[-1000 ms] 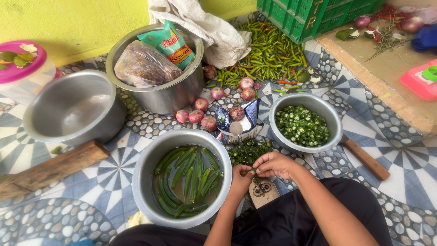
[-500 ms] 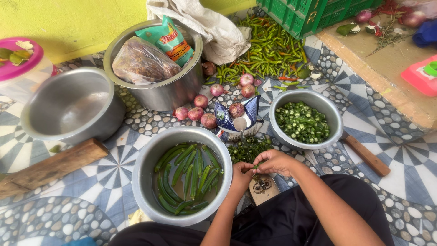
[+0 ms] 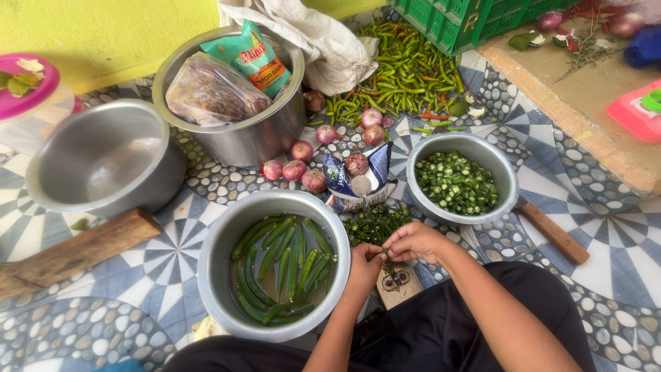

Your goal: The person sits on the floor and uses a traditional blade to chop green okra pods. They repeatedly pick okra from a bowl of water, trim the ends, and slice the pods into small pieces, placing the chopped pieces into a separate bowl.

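Left hand (image 3: 363, 264) and right hand (image 3: 412, 241) meet fingertip to fingertip, pinching an okra pod (image 3: 381, 256) just right of the okra pot (image 3: 227, 234).

both hands (image 3: 392, 251) pinched together, touching

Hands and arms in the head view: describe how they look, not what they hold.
Both forearms are bare, with no sleeves in view. The left hand and right hand wear no gloves; no rings, watch or bangles show. Dark black clothing covers the lap beneath the arms.
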